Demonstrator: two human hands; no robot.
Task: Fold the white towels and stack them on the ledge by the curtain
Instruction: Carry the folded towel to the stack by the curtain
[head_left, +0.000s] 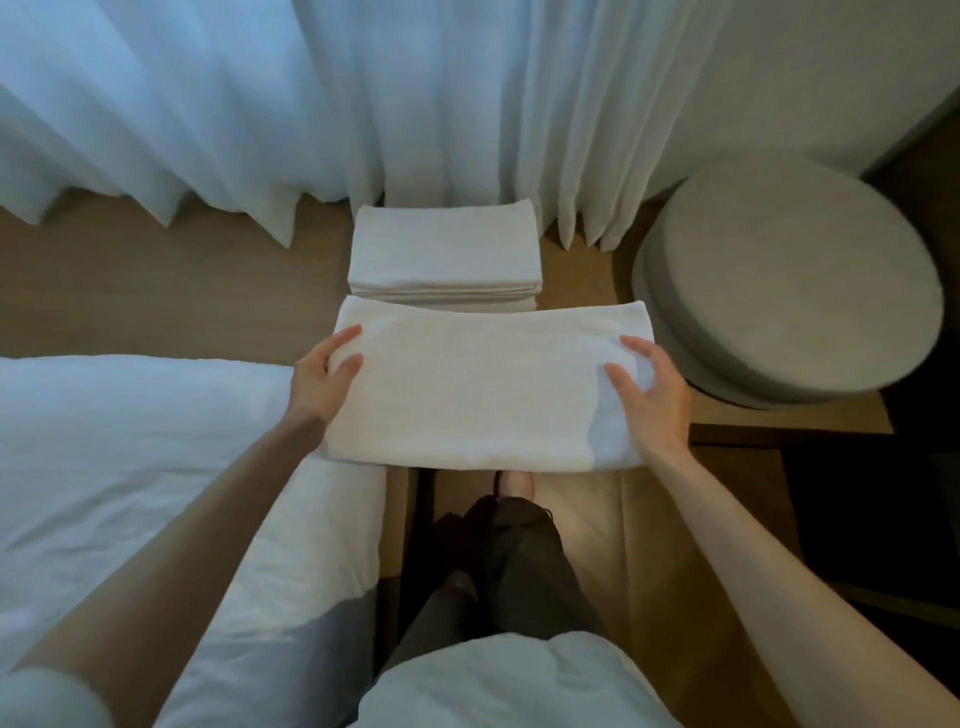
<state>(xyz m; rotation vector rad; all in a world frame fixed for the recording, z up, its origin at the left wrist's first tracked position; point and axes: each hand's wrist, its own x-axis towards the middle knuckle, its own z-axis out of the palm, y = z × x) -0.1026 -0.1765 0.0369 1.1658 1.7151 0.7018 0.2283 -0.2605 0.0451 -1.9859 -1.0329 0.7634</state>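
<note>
The left hand (324, 376) and the right hand (652, 395) each pinch one short end of a folded towel (478, 395), thumbs on top, so it lies flat and cannot flop open. It is up in the air, just in front of the stack of towels (444, 254). The stack sits on the wood ledge (156, 270) under the curtain (363, 104), likely where this one goes next.

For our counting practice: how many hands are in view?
2: the left hand holds the left end of the folded towel; the right hand holds its right end.
</note>
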